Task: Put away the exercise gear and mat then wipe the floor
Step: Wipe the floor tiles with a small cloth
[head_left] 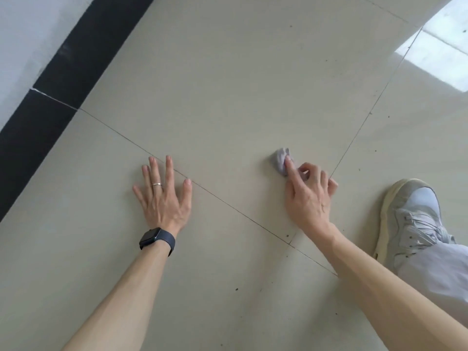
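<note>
I look straight down at a beige tiled floor point(228, 97). My left hand point(163, 196) lies flat on the tiles, fingers spread, with a ring and a dark watch on the wrist. My right hand point(307, 191) presses a small crumpled pale-purple cloth point(279, 159) against the floor with its index finger, the other fingers curled. No exercise gear or mat is in view.
A black skirting strip point(58, 84) and a white wall point(22, 34) run along the upper left. My grey sneaker point(410, 216) and pale trouser leg sit at the right. Small dark specks dot the tiles. A bright window reflection point(435, 54) shines at the upper right.
</note>
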The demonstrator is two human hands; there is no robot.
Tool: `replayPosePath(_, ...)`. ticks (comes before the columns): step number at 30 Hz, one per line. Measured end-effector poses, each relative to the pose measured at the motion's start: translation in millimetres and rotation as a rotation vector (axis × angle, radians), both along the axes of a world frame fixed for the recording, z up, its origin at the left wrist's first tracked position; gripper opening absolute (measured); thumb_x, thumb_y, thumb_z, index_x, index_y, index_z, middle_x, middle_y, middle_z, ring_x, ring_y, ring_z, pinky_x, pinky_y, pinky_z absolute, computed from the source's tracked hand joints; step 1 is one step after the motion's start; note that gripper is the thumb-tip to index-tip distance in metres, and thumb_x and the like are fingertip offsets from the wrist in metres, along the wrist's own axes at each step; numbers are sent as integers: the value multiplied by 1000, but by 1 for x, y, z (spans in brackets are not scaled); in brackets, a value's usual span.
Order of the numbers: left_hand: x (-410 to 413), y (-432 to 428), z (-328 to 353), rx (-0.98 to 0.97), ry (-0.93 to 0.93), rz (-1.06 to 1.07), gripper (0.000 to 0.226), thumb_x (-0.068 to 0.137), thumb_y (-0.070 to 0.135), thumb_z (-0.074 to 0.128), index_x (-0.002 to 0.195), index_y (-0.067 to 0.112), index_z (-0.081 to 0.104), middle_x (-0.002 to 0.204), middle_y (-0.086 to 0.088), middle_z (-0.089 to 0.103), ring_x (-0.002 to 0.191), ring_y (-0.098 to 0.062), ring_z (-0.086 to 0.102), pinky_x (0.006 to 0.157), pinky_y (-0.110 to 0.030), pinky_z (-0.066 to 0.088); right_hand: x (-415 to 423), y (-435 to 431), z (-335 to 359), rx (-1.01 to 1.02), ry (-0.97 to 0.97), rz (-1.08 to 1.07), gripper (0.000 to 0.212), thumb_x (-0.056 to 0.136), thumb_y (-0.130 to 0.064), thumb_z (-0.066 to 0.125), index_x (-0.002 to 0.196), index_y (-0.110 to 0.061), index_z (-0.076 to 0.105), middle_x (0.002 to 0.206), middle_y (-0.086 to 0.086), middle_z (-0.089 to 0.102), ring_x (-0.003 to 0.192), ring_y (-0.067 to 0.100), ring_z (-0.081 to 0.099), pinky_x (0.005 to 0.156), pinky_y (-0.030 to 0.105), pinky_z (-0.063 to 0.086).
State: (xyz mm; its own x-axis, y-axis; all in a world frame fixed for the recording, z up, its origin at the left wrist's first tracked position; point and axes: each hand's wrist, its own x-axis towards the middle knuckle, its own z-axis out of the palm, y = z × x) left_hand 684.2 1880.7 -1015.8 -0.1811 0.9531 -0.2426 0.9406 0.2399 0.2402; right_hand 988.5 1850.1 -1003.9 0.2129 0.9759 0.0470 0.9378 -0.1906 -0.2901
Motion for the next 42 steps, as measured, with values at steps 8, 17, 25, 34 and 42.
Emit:
replayPosePath(8,-88,-43,2,-42,45,293,76,91,70,19,159,39,3,168,0,-8,154,-24,-4,120,-61,-2,-109,-60,-1,-43,48,820,56,84,-14,56,139,-23,54,106,4,58,84,30,54,75,39,37)
replayPosePath(17,-115,-46,-5,-50,64,339,77,87,77,20,156,47,5,168,3,-7,154,-21,-5,120,-58,-3,-76,100,5,-197,90,-231,61,95,-14,41,149,-42,33,127,4,38,116,31,36,95,43,26)
replayPosePath(25,-116,-48,-3,-33,55,344,74,88,74,23,156,47,7,167,6,-8,154,-18,-7,122,-57,-2,-152,16,10,-105,-22,1075,67,78,-9,57,141,-33,52,112,0,54,90,28,53,78,39,37)
replayPosePath(34,-116,-45,-4,-16,47,354,73,88,72,24,155,49,9,167,8,-8,154,-18,-6,121,-55,0,-138,130,7,-195,42,-209,56,99,-21,42,151,-41,34,127,6,40,113,28,36,96,41,27)
replayPosePath(42,-115,-46,-4,-16,29,368,73,88,72,28,155,52,7,167,11,-11,154,-18,-5,122,-57,2,-194,89,7,-15,-8,1328,56,83,-16,66,137,-28,58,104,5,57,85,29,53,76,42,45)
